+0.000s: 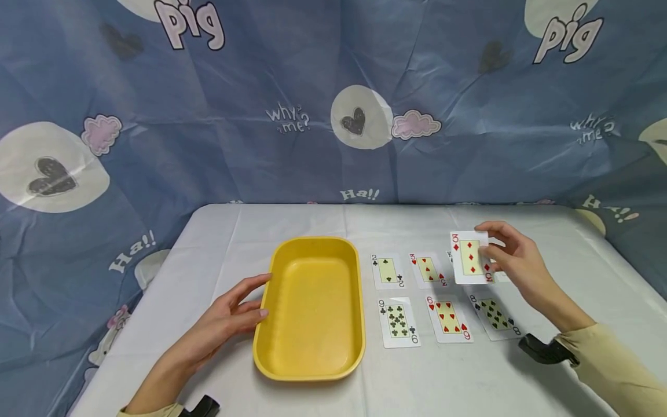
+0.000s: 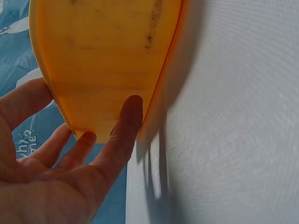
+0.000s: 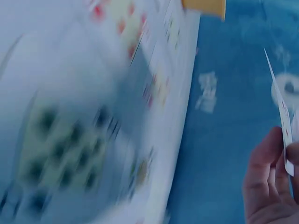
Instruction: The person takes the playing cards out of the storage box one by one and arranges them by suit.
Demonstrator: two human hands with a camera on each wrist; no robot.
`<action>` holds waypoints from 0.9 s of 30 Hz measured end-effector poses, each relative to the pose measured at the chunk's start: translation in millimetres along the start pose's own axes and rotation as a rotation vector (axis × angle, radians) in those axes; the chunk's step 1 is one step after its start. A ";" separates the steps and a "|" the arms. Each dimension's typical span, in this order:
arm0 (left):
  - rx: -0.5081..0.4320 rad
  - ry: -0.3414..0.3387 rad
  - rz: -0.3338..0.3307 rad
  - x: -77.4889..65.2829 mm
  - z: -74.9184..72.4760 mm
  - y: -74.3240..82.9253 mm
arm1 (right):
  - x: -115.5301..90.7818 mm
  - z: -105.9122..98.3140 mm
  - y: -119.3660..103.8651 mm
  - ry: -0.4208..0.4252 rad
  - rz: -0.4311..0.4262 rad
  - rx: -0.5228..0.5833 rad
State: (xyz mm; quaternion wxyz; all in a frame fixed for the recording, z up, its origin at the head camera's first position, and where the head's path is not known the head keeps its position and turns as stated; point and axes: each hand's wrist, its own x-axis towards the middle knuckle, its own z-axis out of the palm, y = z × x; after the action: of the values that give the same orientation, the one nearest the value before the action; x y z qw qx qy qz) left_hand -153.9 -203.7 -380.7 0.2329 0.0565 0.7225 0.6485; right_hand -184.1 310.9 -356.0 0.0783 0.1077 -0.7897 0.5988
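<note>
A yellow plastic tray [image 1: 309,370] lies on the white cloth. My left hand [image 1: 224,321] is at its left side, fingertips touching the outer wall, fingers loosely extended; the left wrist view shows these fingers [image 2: 126,119] against the tray wall [image 2: 107,60]. My right hand [image 1: 521,263] pinches a three of diamonds playing card [image 1: 470,259] between thumb and fingers, raised above the cards at the right. That card [image 3: 282,112] appears nearly edge-on in the right wrist view. Behind it, another card [image 1: 502,277] is mostly hidden.
Face-up cards lie in two rows right of the tray: two of clubs [image 1: 387,271] and three of hearts [image 1: 427,270] behind; nine of clubs [image 1: 398,322], six of hearts [image 1: 448,318] and eight of spades [image 1: 494,315] in front. A blue printed cloth [image 1: 312,162] hangs behind the table.
</note>
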 end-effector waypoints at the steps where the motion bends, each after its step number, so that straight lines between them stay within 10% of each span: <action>1: -0.001 -0.001 0.001 -0.1 -0.2 0.1 | -2.7 -8.7 3.1 0.002 0.015 -0.048; 13: -0.011 -0.042 0.030 0.0 -2.0 -1.3 | -30.5 -90.4 38.8 -0.130 0.156 -0.470; 27: -0.016 -0.050 0.023 0.7 -3.3 -2.6 | -46.0 -99.9 62.4 -0.204 0.248 -0.787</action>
State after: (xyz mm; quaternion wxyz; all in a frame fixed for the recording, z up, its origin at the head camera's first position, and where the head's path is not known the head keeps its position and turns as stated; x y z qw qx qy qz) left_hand -155.3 -206.8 -383.2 0.2438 0.0794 0.7104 0.6554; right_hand -156.7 426.7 -398.5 -0.0375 0.0325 -0.9688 0.2428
